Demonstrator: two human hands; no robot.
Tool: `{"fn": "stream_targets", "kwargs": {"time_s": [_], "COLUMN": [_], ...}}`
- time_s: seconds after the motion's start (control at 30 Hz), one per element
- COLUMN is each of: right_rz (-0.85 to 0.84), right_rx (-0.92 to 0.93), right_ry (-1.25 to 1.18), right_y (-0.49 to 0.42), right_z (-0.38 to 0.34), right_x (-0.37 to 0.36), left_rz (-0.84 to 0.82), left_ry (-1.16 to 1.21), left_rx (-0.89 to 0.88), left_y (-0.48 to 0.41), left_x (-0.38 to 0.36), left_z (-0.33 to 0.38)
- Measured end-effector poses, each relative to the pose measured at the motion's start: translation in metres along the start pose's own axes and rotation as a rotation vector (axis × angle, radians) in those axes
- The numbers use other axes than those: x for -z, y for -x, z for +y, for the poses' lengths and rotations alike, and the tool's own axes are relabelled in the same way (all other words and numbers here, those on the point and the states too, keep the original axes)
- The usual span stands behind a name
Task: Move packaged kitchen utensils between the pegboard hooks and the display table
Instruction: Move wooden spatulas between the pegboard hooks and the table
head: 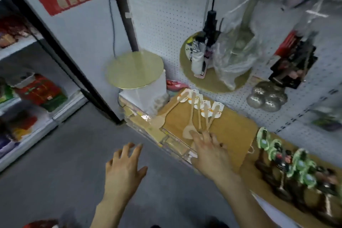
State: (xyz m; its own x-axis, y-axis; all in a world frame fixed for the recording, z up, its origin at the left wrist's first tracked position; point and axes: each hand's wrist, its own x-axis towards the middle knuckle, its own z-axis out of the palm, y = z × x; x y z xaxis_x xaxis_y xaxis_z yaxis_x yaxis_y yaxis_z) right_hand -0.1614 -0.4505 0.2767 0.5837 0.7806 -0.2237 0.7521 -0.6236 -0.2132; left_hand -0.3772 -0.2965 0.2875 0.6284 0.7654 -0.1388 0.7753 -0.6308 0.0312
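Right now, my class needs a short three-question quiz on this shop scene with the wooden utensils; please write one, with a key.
1. True or false: the left hand holds a utensil.
2. Which hand reaches the wooden utensils? A left; B right hand; C both.
3. Fill in: the wooden utensils lie on the display ___.
Key: 1 false; 2 B; 3 table.
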Motion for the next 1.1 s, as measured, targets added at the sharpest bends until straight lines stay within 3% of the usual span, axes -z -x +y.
{"fn": "stream_targets", "kwargs": {"time_s": [0.23, 0.47, 0.63, 0.93, 1.1], "right_rz": [-0.008, -0.031, -0.138, -0.195, -0.18], "right_rx": [-0.317, -0.374, -0.473, -0.701, -0.779], "right_ry": [-0.127, -0.119, -0.195, -0.465, -0.56], "right_y": [-0.034, -0.097, -0.149, -0.231, -0.258], "right_z": [0.001, 0.013, 0.025, 0.078, 0.112], "right_x": [0.01, -0.003, -0.035, -0.137, -0.189], "left_rz": [-0.023, -0.029, -0.17, -0.458, -0.514], "left_ry": [0.063, 0.078, 0.072, 0.125, 0.188], "left_rx": [-0.31, -0.468, -0.569, -0.643, -0.616], "left_y": [-0.121, -0.2, -0.27, -0.381, -0.415], "left_x": [0.012, -0.016, -0.056, -0.179, -0.239], "left_z": [0.033, 0.07, 0.092, 0.121, 0.142]}}
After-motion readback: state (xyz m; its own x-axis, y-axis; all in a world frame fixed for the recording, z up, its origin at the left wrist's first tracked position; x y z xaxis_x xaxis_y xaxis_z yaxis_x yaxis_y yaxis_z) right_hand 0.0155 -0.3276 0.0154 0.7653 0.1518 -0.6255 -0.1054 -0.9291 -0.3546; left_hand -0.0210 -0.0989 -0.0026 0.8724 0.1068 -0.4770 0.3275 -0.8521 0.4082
